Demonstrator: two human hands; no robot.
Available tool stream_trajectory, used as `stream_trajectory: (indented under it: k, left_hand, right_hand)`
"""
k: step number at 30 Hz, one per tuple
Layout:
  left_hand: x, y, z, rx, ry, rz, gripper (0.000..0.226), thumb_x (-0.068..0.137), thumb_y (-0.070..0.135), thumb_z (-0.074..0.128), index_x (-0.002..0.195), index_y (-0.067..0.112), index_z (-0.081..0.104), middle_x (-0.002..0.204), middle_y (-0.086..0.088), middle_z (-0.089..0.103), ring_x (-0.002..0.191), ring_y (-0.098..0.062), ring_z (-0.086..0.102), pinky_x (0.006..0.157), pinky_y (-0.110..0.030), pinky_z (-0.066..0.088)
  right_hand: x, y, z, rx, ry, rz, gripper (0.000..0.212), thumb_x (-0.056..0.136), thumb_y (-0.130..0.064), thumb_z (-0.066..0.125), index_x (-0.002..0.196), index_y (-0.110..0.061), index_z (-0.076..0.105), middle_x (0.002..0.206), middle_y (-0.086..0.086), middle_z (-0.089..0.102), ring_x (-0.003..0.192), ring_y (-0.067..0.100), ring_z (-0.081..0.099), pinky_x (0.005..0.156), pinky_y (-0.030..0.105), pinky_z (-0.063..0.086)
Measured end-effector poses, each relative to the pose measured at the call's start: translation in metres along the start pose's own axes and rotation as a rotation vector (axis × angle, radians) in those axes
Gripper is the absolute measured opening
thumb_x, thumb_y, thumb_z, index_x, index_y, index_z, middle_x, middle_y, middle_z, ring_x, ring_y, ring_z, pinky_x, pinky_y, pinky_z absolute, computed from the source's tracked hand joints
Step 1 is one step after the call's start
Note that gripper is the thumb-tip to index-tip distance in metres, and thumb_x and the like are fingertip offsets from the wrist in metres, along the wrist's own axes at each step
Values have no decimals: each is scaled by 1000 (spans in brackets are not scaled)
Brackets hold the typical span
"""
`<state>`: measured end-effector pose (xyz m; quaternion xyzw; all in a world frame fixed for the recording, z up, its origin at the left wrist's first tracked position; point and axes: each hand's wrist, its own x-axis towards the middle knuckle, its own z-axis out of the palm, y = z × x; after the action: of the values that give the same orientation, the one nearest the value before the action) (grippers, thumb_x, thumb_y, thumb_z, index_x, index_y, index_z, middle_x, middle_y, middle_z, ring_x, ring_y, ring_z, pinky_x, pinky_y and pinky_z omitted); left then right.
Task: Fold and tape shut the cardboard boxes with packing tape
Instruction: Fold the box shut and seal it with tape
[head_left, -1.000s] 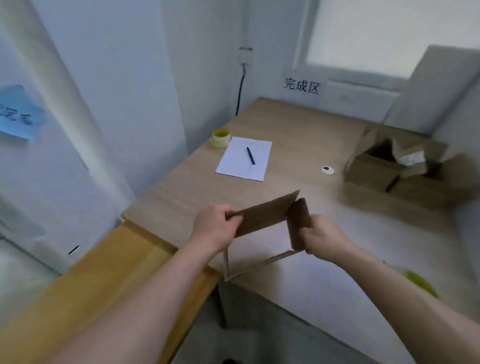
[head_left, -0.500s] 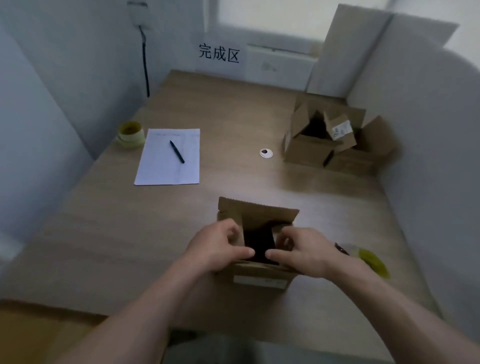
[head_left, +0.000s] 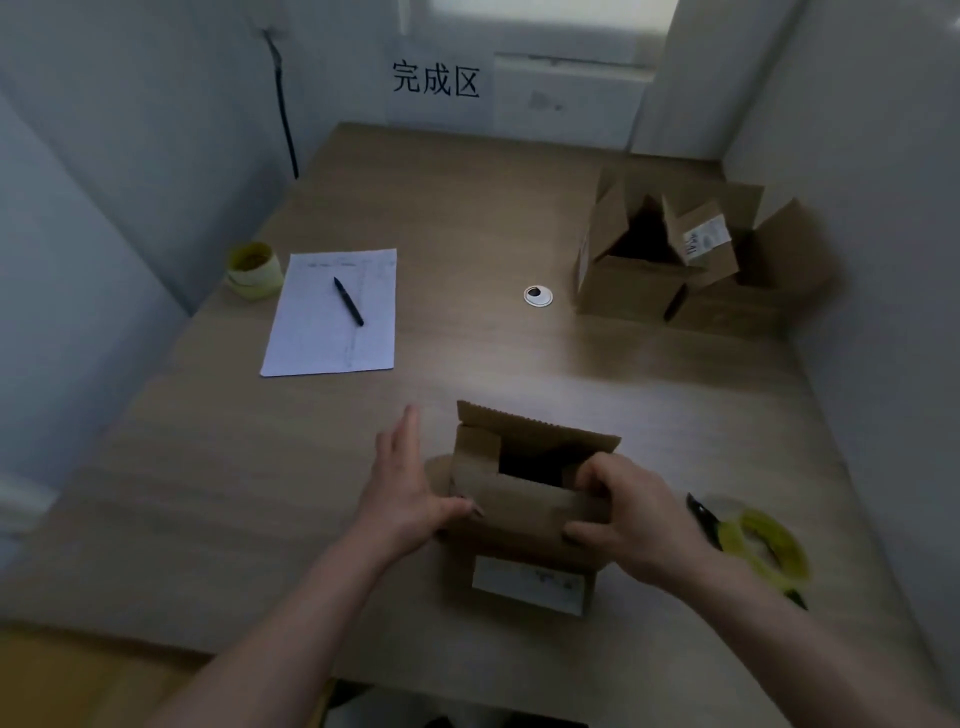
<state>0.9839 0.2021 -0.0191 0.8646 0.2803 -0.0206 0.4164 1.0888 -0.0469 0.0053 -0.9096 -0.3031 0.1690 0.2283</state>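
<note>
A small brown cardboard box (head_left: 524, 525) stands on the wooden table (head_left: 467, 208) near its front edge, with a white label on its near side. Its far flap stands up, the side flaps are folded in, and a dark gap shows in the top. My left hand (head_left: 410, 488) lies flat against the box's left side, fingers straight. My right hand (head_left: 623, 512) curls over the box's right top edge and grips the near flap. A yellow roll of packing tape (head_left: 769, 543) lies just right of my right hand.
Two open cardboard boxes (head_left: 670, 260) sit at the far right by the wall. A sheet of paper (head_left: 322, 332) with a black pen (head_left: 348, 300) lies at the left, next to a second yellow tape roll (head_left: 253, 270). A white cable grommet (head_left: 537, 296) is mid-table.
The box went from held in the air as a flat sleeve to standing on the table. My left hand has left the top flaps and now lies flat on the left side.
</note>
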Motion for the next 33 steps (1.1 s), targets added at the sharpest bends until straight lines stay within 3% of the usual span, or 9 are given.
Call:
stream_trajectory:
  k: [5,10,13,16,19,24,28,30,33]
  left_hand:
    - [25,24,21,116,-162,237,130,62,28,90,150,46,-5,154,33,-6,144,-2,3,114,-28,16]
    - [42,31,36,249,-86,255,85,64,27,87,136,29,41,144,11,29,126,-10,42,98,-19,34]
    - [35,21,40,293,-125,240,52,76,25,80,123,17,61,153,6,30,134,-15,41,100,-13,28]
    - [20,16,53,316,-108,265,51,92,24,64,140,14,51,162,4,10,146,-11,19,107,-10,12]
    - [6,22,67,286,-77,229,54,98,25,53,148,11,37,163,0,-9,149,-13,8,110,-11,4]
    - [-7,32,80,145,79,167,39,96,21,58,133,9,54,161,-7,17,146,-18,23,112,-19,21]
    - [-7,32,87,52,270,133,6,90,12,66,91,7,69,130,-12,51,118,-25,53,88,-18,36]
    - [-3,28,88,42,310,145,10,87,12,69,81,8,63,111,-7,50,96,-22,56,75,-21,36]
    - [2,20,87,5,307,213,14,85,7,70,92,9,58,101,0,41,82,-14,46,73,-22,37]
  right_hand:
    - [-10,32,24,188,-3,170,57,63,-45,87,94,-44,40,97,-15,53,81,4,57,56,18,49]
    - [5,48,33,381,146,268,59,62,-32,89,92,-39,39,90,-8,56,70,7,56,53,21,45]
    - [11,51,34,418,205,335,77,65,-29,87,119,-44,35,111,-8,48,75,8,57,60,26,48]
    - [13,56,35,235,12,189,80,86,-43,68,148,-51,17,141,-11,29,113,14,54,93,34,50]
    - [13,62,41,195,-166,115,62,102,-46,37,155,-43,4,163,-6,6,146,19,21,117,33,23]
    - [10,63,50,403,94,180,51,101,-44,40,148,-30,30,136,-9,40,122,8,41,96,23,35]
    - [19,63,53,514,253,281,20,101,-41,43,118,-31,48,109,-8,57,100,15,56,70,29,47]
    - [21,63,56,533,318,333,11,101,-36,46,109,-28,50,102,-6,60,97,19,59,75,38,52]
    - [20,59,61,542,364,379,7,102,-29,46,107,-29,51,97,-10,60,92,15,60,70,33,48]
